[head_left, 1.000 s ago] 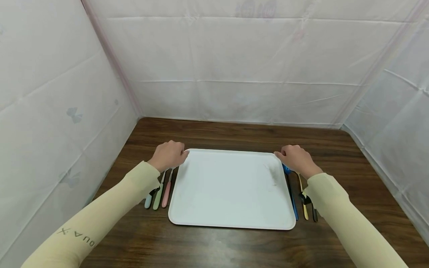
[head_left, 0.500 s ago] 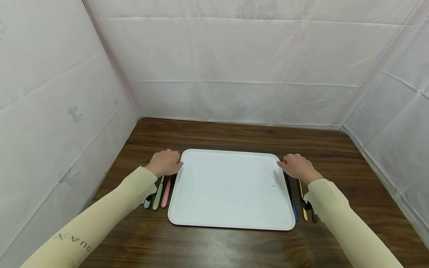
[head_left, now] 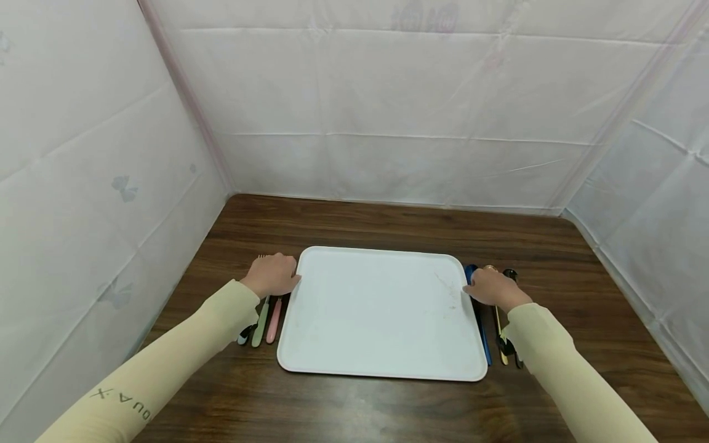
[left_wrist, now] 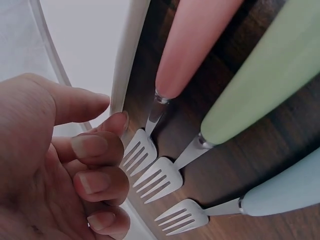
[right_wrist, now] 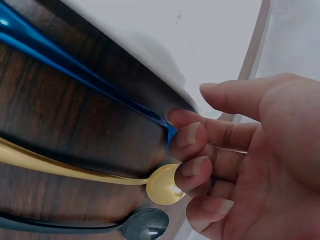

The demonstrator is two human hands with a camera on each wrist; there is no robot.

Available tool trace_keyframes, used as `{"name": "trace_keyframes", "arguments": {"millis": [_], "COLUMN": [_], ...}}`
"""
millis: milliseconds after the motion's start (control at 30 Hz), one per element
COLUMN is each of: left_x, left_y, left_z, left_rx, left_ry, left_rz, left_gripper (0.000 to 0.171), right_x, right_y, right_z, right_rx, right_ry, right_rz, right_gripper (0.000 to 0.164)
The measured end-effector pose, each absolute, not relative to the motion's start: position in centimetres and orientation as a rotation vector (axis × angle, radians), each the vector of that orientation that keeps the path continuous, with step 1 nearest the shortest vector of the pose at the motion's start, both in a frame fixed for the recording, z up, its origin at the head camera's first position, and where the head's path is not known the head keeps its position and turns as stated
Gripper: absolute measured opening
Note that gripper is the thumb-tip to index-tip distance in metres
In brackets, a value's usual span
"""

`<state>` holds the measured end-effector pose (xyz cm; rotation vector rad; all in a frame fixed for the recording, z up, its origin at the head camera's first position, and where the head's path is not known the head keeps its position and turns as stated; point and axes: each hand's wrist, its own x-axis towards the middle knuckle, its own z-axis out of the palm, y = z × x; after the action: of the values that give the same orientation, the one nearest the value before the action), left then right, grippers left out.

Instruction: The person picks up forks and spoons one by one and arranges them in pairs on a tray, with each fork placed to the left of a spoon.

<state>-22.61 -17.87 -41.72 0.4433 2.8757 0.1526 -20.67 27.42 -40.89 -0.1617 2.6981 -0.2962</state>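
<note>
A white rectangular tray lies flat on the wooden table. My left hand is at its left side, thumb near the rim. In the left wrist view the fingers are loosely curled beside three forks: a pink-handled fork, a green-handled fork and a pale blue-handled fork. Along the tray's right side, my right hand has its thumb over the rim and its other fingers bent, with no firm hold visible. Close by lie a blue spoon, a gold spoon and a black spoon.
Dark wood table surrounds the tray. White sheeting hangs as a back wall, a left wall and a right wall. The tray has small marks on its right part.
Both hands have moved from the tray's far corners toward me along its sides. The left fork tips and the spoon heads show more now. The tray appears to stay in place.
</note>
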Motion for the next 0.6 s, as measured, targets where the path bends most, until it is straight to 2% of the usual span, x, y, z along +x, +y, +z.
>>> {"name": "trace_keyframes", "arguments": {"millis": [133, 400, 600], "left_x": [-22.5, -22.5, -22.6], "left_y": [-17.9, -17.7, -17.7], "left_z": [-41.9, -41.9, -41.9], "left_rx": [0.451, 0.447, 0.426], "left_ry": [2.879, 2.849, 2.834], "left_rz": [0.16, 0.21, 0.251], "left_gripper": [0.031, 0.033, 0.035], "right_x": [-20.6, -20.6, -21.0], "right_y": [27.2, 26.6, 26.3], "right_z": [-41.2, -41.5, -41.5], "right_rx": [-0.146, -0.175, -0.179], "right_ry": [2.704, 2.699, 2.672], "right_rz": [-0.298, -0.218, -0.177], "right_gripper": [0.045, 0.022, 0.021]}}
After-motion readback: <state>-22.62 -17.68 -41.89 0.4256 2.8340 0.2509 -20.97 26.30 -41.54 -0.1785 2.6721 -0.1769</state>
